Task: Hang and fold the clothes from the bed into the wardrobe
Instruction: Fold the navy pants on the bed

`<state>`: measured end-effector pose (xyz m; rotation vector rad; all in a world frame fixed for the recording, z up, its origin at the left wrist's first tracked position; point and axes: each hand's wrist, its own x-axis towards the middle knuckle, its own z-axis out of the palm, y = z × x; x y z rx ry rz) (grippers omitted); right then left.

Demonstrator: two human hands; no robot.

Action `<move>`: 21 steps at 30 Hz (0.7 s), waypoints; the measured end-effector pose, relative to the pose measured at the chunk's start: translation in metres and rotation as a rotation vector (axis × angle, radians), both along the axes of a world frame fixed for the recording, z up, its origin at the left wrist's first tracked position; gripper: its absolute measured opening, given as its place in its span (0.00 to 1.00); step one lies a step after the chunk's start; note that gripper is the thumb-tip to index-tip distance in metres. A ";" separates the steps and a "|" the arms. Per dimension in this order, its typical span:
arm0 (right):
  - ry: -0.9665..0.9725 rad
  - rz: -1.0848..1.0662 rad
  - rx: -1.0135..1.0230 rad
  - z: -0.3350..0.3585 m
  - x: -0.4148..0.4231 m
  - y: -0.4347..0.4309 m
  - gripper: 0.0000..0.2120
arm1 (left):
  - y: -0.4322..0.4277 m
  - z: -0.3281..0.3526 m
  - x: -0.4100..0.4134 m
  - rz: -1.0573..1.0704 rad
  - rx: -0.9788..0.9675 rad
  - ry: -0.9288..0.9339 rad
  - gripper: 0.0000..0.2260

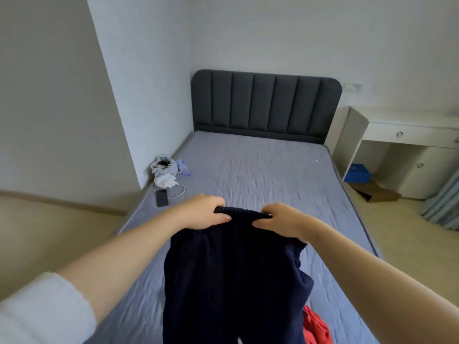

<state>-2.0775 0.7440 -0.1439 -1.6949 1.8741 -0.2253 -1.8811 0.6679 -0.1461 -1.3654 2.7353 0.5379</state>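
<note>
— Navy trousers [236, 281] are held up over the near end of the bed [260, 170] by the elastic waistband [241, 211]. Is the grip sound?

— The waistband is pinched at both ends. The left hand [203, 212] is at its left and the right hand [283, 219] at its right, with fingers curled over the far side and thumbs pressed on the near side. The legs hang out of the bottom of the view, so it cannot be told whether the hems touch the mattress.

— How will the cloth handle?

— It is judged soft, limp and fairly light. A thick knit is likely, though the weave is hard to make out. Damage is not to be feared, but the cloth will sag and swing rather than hold a shape. The gathered waistband is the firmest part and is best used as the hold, and the hems can be taken up for folding.

— And room to move?

— Wrinkled sheet stretches from the hands to the headboard [265, 105], broad enough for the trousers to be laid flat. A red garment [316, 326] lies at the near right, just beside the hanging leg. A phone [162, 198], a cable [180, 192] and a small bag [164, 167] sit along the left edge, well apart. Floor is seen on both sides, and a desk [407, 135] and a curtain [444, 204] stand at the right. No wardrobe is in view.
</note>
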 end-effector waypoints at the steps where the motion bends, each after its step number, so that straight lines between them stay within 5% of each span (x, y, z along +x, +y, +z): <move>1: -0.003 -0.034 0.004 -0.004 0.001 -0.001 0.12 | 0.003 -0.008 -0.004 0.059 -0.026 0.021 0.14; 10: -0.384 -0.411 -0.015 -0.018 0.020 -0.002 0.08 | 0.036 -0.031 -0.038 0.370 -0.277 0.236 0.15; 18: -0.941 -0.622 0.025 -0.004 0.024 0.005 0.06 | 0.020 -0.018 -0.034 0.487 0.205 0.622 0.09; 21: -1.056 -0.635 0.041 0.001 0.029 0.007 0.07 | 0.017 -0.011 -0.030 0.497 0.206 0.667 0.04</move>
